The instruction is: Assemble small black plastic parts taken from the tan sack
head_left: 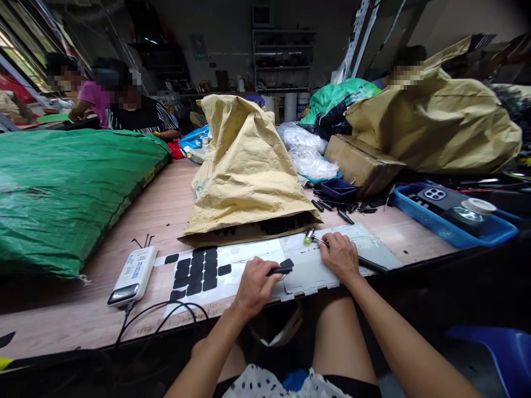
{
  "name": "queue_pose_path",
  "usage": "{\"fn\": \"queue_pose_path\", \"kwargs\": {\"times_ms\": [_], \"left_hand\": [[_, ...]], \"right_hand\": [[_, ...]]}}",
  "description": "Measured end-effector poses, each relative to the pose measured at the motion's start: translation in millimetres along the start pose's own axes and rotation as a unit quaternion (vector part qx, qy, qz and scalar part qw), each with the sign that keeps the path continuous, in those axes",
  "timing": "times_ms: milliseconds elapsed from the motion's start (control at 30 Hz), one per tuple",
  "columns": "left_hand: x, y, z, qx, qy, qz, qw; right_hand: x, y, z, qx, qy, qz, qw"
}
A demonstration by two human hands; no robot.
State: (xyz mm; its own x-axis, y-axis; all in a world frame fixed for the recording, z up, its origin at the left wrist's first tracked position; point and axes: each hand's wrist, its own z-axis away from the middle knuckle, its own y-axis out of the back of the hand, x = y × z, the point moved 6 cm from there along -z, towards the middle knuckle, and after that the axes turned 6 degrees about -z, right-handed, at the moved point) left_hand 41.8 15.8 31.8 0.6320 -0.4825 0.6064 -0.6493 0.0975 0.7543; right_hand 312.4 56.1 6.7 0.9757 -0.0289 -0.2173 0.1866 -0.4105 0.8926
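My left hand (pixel 255 284) is closed, with a small dark elongated piece (pixel 281 270) pinched between thumb and fingers just above the grey board (pixel 302 279). My right hand (pixel 341 255) is curled over a small hammer (pixel 309 236) with a yellow-green face; its black handle (pixel 373 265) comes out on the other side of the hand. Left of my left hand, a white sheet (pixel 232 254) bears rows of black rounded-square stickers (pixel 203 271). One black sticker (pixel 286 263) lies beside the piece I hold.
A tan paper sack (pixel 249 160) opens towards me, dark items inside. Black pen-like parts (pixel 345 216) lie behind my right hand. A white power bank (pixel 135 273) with cables, a green sack (pixel 70 193) and a blue tray (pixel 477 240) flank the work area. People sit across the table.
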Motion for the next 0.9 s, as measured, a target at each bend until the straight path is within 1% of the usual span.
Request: {"fn": "queue_pose_path", "kwargs": {"times_ms": [33,100,133,167,200,233,267,300,367,400,433,500,567,633,700,767,833,900], "left_hand": [[12,-3.2,11,-0.027,-0.022,0.017,0.999],[34,-17.6,40,-0.1,-0.059,0.06,0.991],[40,-28.6,56,-0.139,-0.064,0.073,0.986],[42,-41.1,71,-0.17,-0.057,0.077,0.981],[37,-53.9,84,-0.186,-0.024,0.075,0.979],[27,-66.9,95,-0.194,0.031,0.07,0.978],[12,-79.9,104,-0.199,0.1,0.063,0.973],[-5,-90.5,111,-0.192,0.178,0.046,0.964],[-37,-105.9,119,-0.176,0.307,-0.001,0.935],[-49,-111.1,120,-0.174,0.35,-0.022,0.92],[-58,-115.4,120,-0.181,0.377,-0.038,0.908],[-66,-121.2,117,-0.208,0.397,-0.051,0.892],[-65,-121.4,115,-0.227,0.39,-0.058,0.891],[-55,-116.2,112,-0.224,0.357,-0.057,0.905],[-36,-107.6,108,-0.225,0.307,-0.032,0.924],[-12,-96.5,99,-0.251,0.251,0.016,0.935],[12,-81.3,81,-0.285,0.192,0.068,0.937],[29,-59.0,49,-0.268,0.14,0.106,0.947]], "right_hand": [[0,0,0,0.0,0.001,0.001,1.0],[0,0,1,0.002,0.003,0.004,1.0],[0,1,1,0.004,0.003,0.006,1.0],[-1,1,1,0.005,0.004,0.008,1.0],[-1,1,1,0.007,0.005,0.009,1.0],[-2,2,2,0.007,0.006,0.011,1.0],[-2,2,2,0.007,0.007,0.011,1.0],[-2,2,2,0.007,0.007,0.012,1.0],[-2,2,2,0.005,0.007,0.012,1.0],[-2,2,2,0.005,0.006,0.011,1.0],[-2,2,2,0.004,0.005,0.009,1.0],[-2,2,2,0.003,0.005,0.008,1.0],[-2,2,2,0.004,0.005,0.009,1.0],[-2,2,2,0.004,0.006,0.01,1.0],[-2,2,2,0.003,0.006,0.011,1.0],[-2,1,2,0.002,0.006,0.015,1.0],[-2,1,2,0.003,0.007,0.02,1.0],[-3,0,2,0.006,0.009,0.023,1.0]]}}
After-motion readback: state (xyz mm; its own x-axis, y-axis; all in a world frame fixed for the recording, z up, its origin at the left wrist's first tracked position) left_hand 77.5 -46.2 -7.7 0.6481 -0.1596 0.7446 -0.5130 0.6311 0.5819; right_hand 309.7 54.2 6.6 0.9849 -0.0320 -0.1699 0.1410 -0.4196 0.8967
